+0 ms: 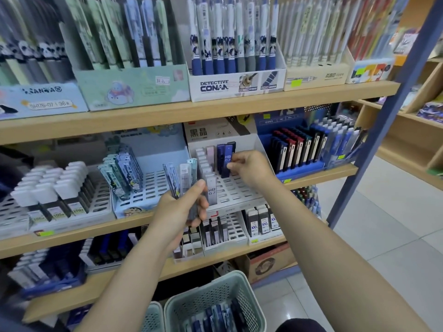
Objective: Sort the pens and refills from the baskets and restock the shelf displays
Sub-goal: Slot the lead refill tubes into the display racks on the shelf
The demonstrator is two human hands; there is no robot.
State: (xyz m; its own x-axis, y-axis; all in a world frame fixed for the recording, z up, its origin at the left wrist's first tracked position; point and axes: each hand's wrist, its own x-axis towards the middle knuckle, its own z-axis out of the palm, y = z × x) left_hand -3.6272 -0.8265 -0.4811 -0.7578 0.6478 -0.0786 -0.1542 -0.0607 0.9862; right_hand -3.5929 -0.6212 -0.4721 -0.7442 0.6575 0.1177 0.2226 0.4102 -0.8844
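My right hand (249,167) pinches a dark blue refill case (226,161) marked HB 0.7, thumb and fingers curled on its right edge, with its foot at the slotted white tray (236,190) on the middle shelf (318,174). Two or three matching blue cases stand in the row just behind it, touching or nearly so. My left hand (182,207) grips a fanned bundle of cases (182,174), clear and patterned ones, their tops sticking up above my fingers. A grey case (212,190), also HB 0.7, stands in the tray just beside that hand; I cannot tell whether my fingers touch it.

I judge these cases light, stiff and slick: thin hard plastic that will not bend but could slide out of a loose pinch. Best taken by the narrow side edges near the upper half, so the foot stays free to find its slot. The bundle on the left is the risk; a fan like that can slip if the grip eases.

Below, a green basket (242,283) on the floor holds more blue stock, with a second basket (155,315) beside it. Pen boxes (237,88) line the shelf above.
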